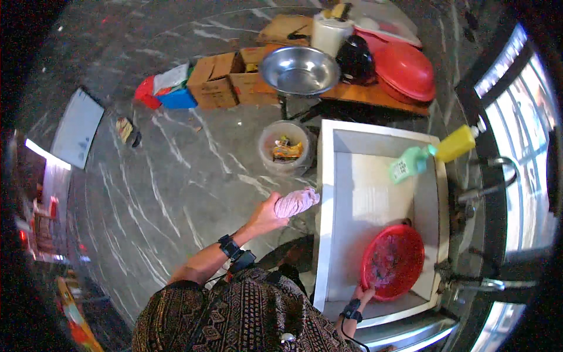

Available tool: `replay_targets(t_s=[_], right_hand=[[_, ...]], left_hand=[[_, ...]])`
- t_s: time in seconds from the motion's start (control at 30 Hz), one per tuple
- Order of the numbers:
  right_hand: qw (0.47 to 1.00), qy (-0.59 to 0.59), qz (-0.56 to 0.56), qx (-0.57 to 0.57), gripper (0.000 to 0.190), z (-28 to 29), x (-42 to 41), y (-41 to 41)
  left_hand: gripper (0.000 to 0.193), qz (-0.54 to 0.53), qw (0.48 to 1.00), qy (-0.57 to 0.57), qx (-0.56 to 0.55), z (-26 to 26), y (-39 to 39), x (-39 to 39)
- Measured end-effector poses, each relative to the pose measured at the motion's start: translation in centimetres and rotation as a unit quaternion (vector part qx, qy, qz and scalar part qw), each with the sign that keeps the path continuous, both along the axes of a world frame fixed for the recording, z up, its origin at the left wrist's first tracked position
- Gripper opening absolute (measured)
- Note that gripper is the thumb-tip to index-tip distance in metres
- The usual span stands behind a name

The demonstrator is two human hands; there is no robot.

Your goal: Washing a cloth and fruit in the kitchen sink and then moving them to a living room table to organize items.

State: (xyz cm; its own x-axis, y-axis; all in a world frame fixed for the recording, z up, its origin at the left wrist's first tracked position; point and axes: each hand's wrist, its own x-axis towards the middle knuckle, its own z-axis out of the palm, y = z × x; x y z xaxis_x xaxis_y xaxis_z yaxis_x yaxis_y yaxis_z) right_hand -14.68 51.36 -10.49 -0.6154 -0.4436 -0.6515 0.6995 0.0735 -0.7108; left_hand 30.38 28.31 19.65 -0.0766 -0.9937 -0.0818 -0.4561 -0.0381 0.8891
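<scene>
My left hand is closed around a bunched, pale pink cloth, held over the floor just left of the sink. Inside the white rectangular sink, a round red plastic basin sits near the close right corner, tilted. My right hand grips that basin's near rim. Something wet or foamy shows inside the basin, too blurred to name. A light green bottle with a label appears at the sink's right wall; whether it stands or lies, I cannot tell.
A yellow pump bottle and metal taps line the sink's right side. Ahead are a plastic bin holding wrappers, a steel bowl on a wooden bench, a red tub and cardboard boxes.
</scene>
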Motion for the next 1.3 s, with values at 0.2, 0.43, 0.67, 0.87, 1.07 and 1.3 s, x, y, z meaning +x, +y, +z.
replay_targets(t_s=[0.2, 0.43, 0.67, 0.87, 1.07, 1.3], right_hand=[[0.998, -0.051, -0.034, 0.003, 0.034, 13.7, 4.2, -5.2], [0.972, -0.055, 0.227, -0.010, 0.044, 18.7, 6.7, -3.1], [0.937, -0.021, 0.347, 0.023, 0.045, 24.6, 22.4, -7.6], [0.900, -0.012, 0.436, -0.002, 0.046, 27.0, 30.4, -8.6], [0.860, 0.008, 0.510, -0.027, 0.047, 29.5, 37.7, -8.2], [0.799, 0.020, 0.599, -0.048, 0.048, 31.5, 46.2, -7.7]], left_hand=[[0.044, 0.097, 0.995, 0.013, 0.009, 0.5, 3.1, 5.5], [0.044, 0.176, 0.981, 0.081, -0.002, -0.8, 5.0, 10.3], [0.048, 0.233, 0.967, 0.101, -0.012, -1.3, 8.7, 16.0], [0.049, 0.309, 0.945, 0.109, -0.003, -1.5, 13.5, 22.3], [0.049, 0.412, 0.903, 0.121, 0.015, -2.7, 18.6, 28.5], [0.051, 0.482, 0.864, 0.146, 0.011, -2.4, 26.6, 36.5]])
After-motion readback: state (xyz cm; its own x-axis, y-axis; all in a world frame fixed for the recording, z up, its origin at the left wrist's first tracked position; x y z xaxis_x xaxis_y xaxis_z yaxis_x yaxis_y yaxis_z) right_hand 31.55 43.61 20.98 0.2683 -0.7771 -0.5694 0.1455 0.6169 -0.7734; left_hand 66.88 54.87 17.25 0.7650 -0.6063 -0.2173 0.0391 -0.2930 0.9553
